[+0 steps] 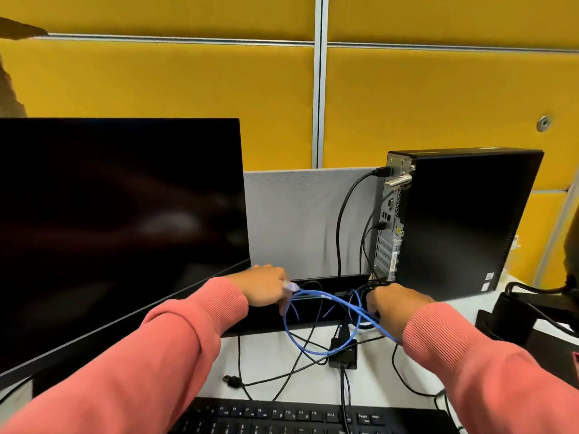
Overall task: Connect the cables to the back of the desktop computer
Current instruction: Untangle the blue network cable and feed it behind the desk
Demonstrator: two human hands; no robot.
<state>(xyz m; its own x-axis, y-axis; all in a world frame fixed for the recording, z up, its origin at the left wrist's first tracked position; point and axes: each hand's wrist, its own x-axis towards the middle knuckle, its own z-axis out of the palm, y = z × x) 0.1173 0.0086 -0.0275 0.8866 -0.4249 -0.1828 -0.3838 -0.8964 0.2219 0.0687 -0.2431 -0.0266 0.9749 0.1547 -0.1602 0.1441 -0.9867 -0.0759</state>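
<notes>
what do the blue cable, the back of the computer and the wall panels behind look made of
Blue cable: flexible plastic or rubber jacket, smooth, looping loosely; its plug at the left hand looks like clear plastic. Back of the computer: bare silvery metal, perforated with vent slots; the side looks matt black. Yellow wall panels: probably fabric-covered, given the soft matt surface, in grey metal-looking strips.

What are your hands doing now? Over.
Left hand holds blue cable plug. Right hand grips its slack. Computer back unreached. Black cables tangled below.

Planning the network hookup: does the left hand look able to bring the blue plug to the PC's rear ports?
Probably yes: left hand holds the blue plug, and open space leads to the rear ports; tangled cables may drag.
</notes>
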